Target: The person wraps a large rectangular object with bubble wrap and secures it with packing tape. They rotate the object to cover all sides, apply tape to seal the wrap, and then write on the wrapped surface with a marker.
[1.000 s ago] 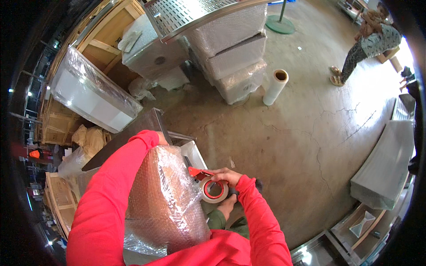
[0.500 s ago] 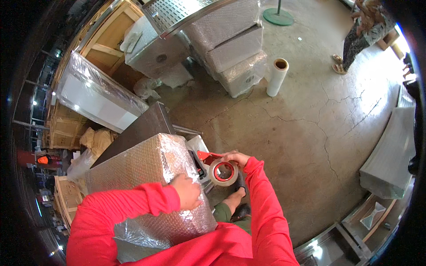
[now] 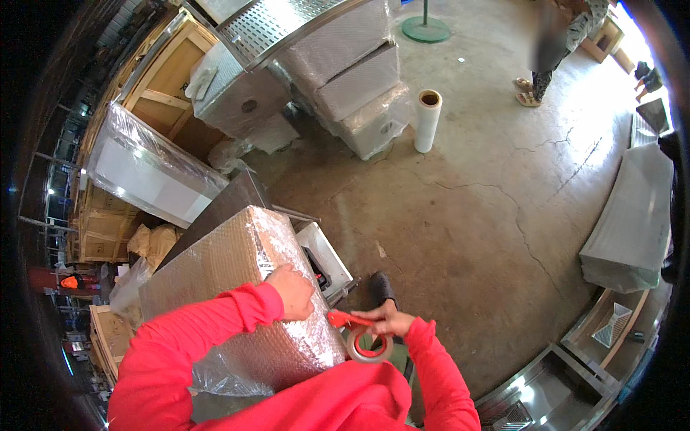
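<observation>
Wide head-worn fisheye view, facing downward and forward, close above the bubble-wrapped box point(image 3: 226, 267), concrete floor point(image 3: 460, 237) reaching farther off beyond it and to its right

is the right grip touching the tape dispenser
Touching. The head view shows the right grip with its fingers wrapped over the red frame of the tape dispenser, no gap between them.

Strong light from the upper right glares on the floor point(image 3: 467, 223); the rim (fisheye-bent) falls to black.

Tape dispenser point(image 3: 342, 318) partly hidden, person point(image 3: 551, 52) blurred
</observation>
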{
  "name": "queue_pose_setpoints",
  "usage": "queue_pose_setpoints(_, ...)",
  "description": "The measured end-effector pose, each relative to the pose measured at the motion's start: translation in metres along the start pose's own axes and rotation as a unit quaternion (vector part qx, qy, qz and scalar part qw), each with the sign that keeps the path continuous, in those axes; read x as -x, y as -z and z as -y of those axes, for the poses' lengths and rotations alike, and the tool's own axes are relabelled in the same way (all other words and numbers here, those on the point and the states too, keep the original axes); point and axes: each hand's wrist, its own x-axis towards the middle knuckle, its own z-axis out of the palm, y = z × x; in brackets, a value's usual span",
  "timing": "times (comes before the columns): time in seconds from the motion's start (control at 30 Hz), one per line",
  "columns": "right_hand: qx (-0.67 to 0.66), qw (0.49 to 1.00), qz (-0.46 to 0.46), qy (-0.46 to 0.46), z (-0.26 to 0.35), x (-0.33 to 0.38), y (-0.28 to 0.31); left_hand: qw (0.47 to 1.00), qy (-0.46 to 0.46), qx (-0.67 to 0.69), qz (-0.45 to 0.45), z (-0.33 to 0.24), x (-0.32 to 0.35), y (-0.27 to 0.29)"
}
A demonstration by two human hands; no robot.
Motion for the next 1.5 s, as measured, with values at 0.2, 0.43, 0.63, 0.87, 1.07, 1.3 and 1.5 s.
queue_pose_setpoints(0.2, -0.010, 0.998, -0.040, 0.043, -0.032, 0.041, -0.046, 0.999, 0.027, -0.002, -0.021, -0.006, -0.002, 0.007)
queue_pose_setpoints(0.43, -0.110, 0.984, -0.135, 0.035, -0.048, 0.078, -0.093, 0.991, 0.031, 0.006, -0.127, -0.006, 0.002, 0.002)
queue_pose_setpoints(0.63, -0.125, 0.979, -0.147, 0.070, -0.119, 0.132, -0.214, 0.984, 0.023, 0.007, -0.177, -0.009, -0.003, -0.007)
queue_pose_setpoints(0.87, -0.170, 0.967, -0.124, 0.143, -0.146, 0.075, -0.238, 0.994, -0.105, 0.006, 0.012, -0.174, 0.043, -0.022)
queue_pose_setpoints(1.07, 0.376, 0.917, -0.126, 0.037, -0.047, 0.061, -0.211, 0.858, -0.190, -0.471, 0.082, -0.205, 0.053, -0.138)
queue_pose_setpoints(1.3, 0.493, 0.832, -0.250, -0.042, -0.001, 0.133, -0.224, 0.926, -0.287, -0.234, 0.080, -0.194, 0.100, -0.123)
queue_pose_setpoints(1.5, 0.414, 0.692, -0.572, 0.153, 0.047, 0.165, -0.280, 0.609, 0.171, 0.773, -0.043, -0.184, 0.091, -0.082)
